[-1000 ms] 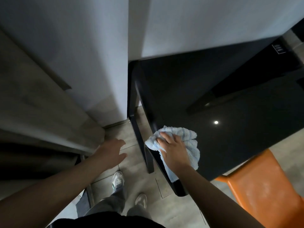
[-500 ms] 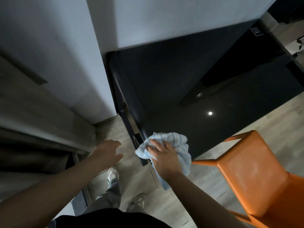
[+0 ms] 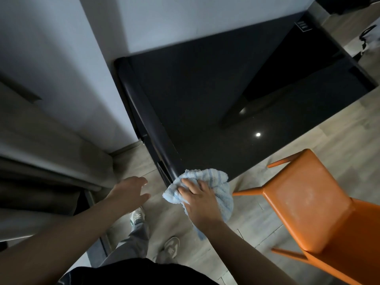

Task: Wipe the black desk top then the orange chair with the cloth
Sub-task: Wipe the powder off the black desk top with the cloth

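The glossy black desk top (image 3: 205, 103) fills the middle of the head view, pushed against a white wall. My right hand (image 3: 200, 199) grips a crumpled light-blue cloth (image 3: 216, 179) at the desk's near corner, with part of the cloth hanging below the hand. My left hand (image 3: 130, 190) hovers to the left of that corner, fingers apart and holding nothing. The orange chair (image 3: 304, 198) stands to the right of my right hand, its dusty back turned toward me.
A white wall (image 3: 82, 68) and a grey panel (image 3: 41, 140) close in the left side. Wood-look floor (image 3: 246, 223) lies under the chair. My two feet in sneakers (image 3: 137, 215) stand near the desk leg. A dark item (image 3: 368, 38) lies at the far right.
My right hand has slid the cloth back along the desk to its near corner. The view has swung right, bringing more of the orange chair in. My left hand stays hovering.
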The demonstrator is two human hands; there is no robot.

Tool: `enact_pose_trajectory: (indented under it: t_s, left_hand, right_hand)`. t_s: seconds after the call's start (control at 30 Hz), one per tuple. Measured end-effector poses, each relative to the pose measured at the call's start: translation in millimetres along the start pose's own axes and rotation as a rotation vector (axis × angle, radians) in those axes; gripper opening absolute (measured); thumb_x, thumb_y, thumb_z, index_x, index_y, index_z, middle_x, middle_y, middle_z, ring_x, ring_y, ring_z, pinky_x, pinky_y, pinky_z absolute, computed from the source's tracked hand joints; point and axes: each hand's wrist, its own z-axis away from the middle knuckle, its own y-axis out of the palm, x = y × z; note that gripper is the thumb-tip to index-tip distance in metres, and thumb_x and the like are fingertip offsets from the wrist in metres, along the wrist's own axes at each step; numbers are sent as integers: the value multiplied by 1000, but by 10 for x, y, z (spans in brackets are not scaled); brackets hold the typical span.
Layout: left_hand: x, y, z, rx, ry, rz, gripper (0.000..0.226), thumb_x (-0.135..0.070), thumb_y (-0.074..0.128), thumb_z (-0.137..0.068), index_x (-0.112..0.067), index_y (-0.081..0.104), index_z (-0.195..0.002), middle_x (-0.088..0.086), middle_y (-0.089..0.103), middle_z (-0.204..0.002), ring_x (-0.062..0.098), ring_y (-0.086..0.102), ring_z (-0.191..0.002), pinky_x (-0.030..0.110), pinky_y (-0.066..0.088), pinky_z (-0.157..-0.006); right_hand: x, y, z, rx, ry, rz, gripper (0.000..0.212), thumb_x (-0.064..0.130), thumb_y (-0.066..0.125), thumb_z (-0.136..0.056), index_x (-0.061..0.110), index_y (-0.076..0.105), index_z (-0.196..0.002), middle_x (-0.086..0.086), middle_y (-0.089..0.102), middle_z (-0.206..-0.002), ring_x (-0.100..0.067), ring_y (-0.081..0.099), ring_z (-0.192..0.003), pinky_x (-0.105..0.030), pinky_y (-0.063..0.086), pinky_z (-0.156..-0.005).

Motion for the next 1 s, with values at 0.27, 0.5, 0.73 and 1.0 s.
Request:
enact_pose_trajectory:
  t_s: [0.27,0.5,0.73,1.0]
  left_hand:
    - [-238,37,80,-10,47,-31,49,-46,54,-92,-26,44,-136,-9,51,-133,10,46,-123,22,36,-99]
    - [-521,75,200,-10,128,-20,51,-42,54,-93,-22,43,-139,-5,50,-138,12,44,-128,23,34,-104]
    - [-946,219,398,-11,223,-37,50,-42,55,-93,-25,44,-139,-6,49,-139,12,44,-127,22,34,-103]
    - [-1485,391,621,17,342,26,42,-38,59,-91,-21,53,-130,-3,55,-128,12,51,-116,21,38,-92]
  right_hand:
    - [-70,26,372,-15,48,-61,35,26,65,-84,30,62,-118,11,50,-137,-23,52,-114,-36,51,-85]
    - [-351,-16,827,-105,88,-112,29,20,71,-80,23,69,-109,4,63,-123,-18,60,-109,-32,52,-90]
    - [-679,-96,1436,-119,256,-136,38,24,38,-95,22,63,-124,5,55,-136,-14,46,-129,-28,32,-109]
    - [-811,-182,1922,-259,513,-251,33,21,54,-93,25,63,-125,5,55,-137,-21,48,-123,-26,33,-102]
